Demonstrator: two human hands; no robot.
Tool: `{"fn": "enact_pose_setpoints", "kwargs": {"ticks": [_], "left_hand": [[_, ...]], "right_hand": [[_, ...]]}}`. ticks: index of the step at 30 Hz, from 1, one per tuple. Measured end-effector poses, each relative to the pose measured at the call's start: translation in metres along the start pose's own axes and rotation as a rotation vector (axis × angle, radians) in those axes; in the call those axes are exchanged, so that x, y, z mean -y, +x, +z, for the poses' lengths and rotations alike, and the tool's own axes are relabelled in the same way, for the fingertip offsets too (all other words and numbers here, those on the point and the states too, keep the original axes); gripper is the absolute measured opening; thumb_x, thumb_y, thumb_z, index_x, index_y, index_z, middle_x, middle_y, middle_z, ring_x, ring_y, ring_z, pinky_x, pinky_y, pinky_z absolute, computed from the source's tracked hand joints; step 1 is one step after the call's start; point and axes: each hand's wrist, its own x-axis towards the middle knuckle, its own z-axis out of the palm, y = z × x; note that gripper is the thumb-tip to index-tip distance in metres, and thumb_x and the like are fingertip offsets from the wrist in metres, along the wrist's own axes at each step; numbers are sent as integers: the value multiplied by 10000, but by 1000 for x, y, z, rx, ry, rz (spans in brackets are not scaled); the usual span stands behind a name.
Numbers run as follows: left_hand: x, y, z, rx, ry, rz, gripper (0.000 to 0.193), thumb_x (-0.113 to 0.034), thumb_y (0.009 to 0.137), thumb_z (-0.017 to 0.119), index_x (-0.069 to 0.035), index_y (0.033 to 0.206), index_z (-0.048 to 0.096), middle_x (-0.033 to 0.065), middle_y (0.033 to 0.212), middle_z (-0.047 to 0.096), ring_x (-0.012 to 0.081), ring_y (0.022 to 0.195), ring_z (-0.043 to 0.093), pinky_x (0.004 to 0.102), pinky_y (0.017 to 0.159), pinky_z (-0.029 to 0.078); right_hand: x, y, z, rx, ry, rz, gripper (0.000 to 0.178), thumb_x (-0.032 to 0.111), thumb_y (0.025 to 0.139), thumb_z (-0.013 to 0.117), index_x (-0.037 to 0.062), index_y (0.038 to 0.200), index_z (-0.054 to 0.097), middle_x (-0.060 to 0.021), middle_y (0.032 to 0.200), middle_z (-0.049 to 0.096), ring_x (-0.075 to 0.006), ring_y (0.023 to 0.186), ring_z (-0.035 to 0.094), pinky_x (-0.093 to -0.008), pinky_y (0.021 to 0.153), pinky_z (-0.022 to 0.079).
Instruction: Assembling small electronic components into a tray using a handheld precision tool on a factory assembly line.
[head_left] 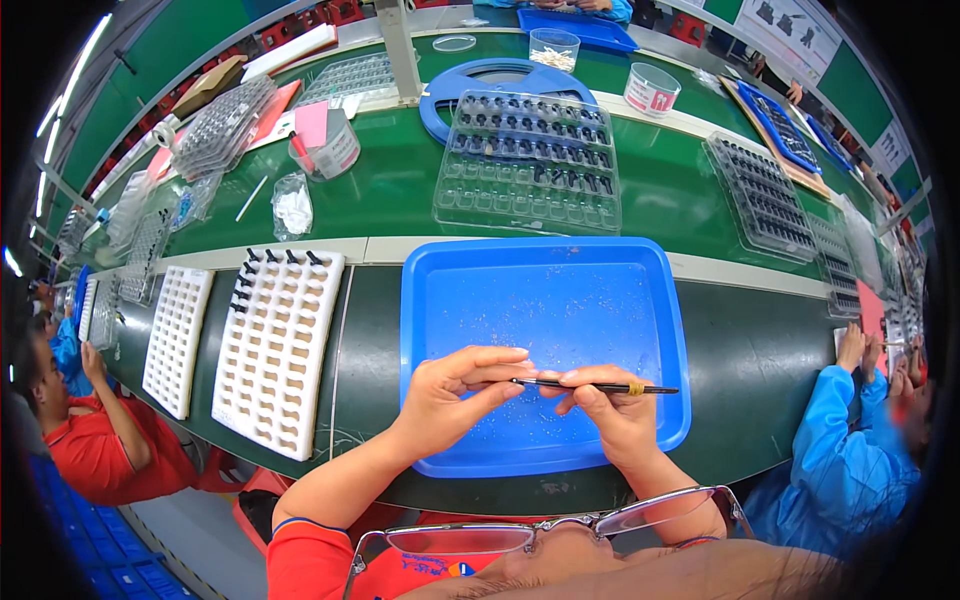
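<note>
Slim black tool [612, 387] is above the blue tray [600, 300], right hand [617, 425] grip clamped on it; left hand [450, 395] grip is by its tip, can't tell if closed on anything. Unsteady hold could make the tip skid, jabbing fingers.

One pen-like tool [612, 387]; two near white trays [318, 347]; three clear tubs [652, 88]

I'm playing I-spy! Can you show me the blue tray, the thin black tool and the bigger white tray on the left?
Blue tray [545, 252]: head view, on its far wall.
Thin black tool [615, 387]: head view, on the shaft.
Bigger white tray [318, 350]: head view, on its right rim.
</note>
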Motion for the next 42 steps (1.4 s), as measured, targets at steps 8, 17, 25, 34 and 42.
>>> {"fn": "enact_pose_setpoints", "kwargs": {"ticks": [8,17,25,34,42], "left_hand": [[3,-1,-1,0,-95,-5,319,103,877,600,54,1190,561,217,1151,648,247,1091,633,316,924,539],[5,-2,-1,0,-103,34,308,120,868,600,53,1168,572,225,1143,648,259,1093,634,333,932,537],[9,-4,0,-47,-101,80,278,57,876,633,37,1154,622,140,1099,687,199,1026,665,290,894,546],[1,-4,2,-24,143,165,287,99,857,631,47,1136,591,193,1081,682,240,1055,657,333,921,540],[1,-3,2,-35,157,167,289,100,858,627,46,1139,588,183,1072,687,233,1040,665,327,915,542]], "right_hand": [[3,1,2,16,-3,14,180,63,942,594,-22,1091,647,-168,1061,679,-259,990,674,-321,746,551],[-2,-1,1,37,19,-26,176,48,941,589,-23,1093,644,-180,1086,674,-269,1006,668,-336,751,560],[-1,-2,3,16,-56,-64,169,94,937,609,-13,1061,652,-194,1055,680,-290,969,679,-346,720,572],[1,-3,1,-38,-71,-70,184,157,934,631,-5,1020,655,-213,1028,690,-313,932,692,-349,683,574],[-1,-3,1,-23,-96,-75,175,149,939,621,-1,1022,655,-214,1023,692,-311,927,694,-343,683,571]]}}
